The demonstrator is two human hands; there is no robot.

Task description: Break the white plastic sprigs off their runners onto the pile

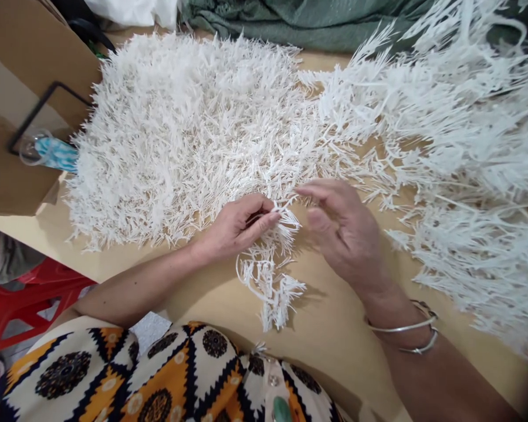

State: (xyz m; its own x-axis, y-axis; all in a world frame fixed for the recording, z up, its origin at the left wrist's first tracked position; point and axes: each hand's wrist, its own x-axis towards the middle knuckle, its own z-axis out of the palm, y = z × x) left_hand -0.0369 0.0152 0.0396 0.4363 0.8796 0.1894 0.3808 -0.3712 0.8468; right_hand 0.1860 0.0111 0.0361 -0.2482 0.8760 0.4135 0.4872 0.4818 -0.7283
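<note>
Box (15, 184) set at left | white pile (193, 135) heaped beside it | by left hand (242, 227), sprig (289, 220) is pinched at pile's near edge | right hand (345, 234) held just beside sprig, thumb and fingers parted | branches (479, 193) spread at right

A red stool (35, 293) stands lower left; the tabletop (334, 322) is tan.

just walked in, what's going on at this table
A person's bare left hand pinches a thin, white, feathery sprig over a tan tabletop. The bare right hand is beside it, thumb and fingers apart; whether a fingertip touches the sprig is unclear. Beyond spreads a thick heap of short, white, spiky pieces, with larger, white, branching sprays on the right.
</note>
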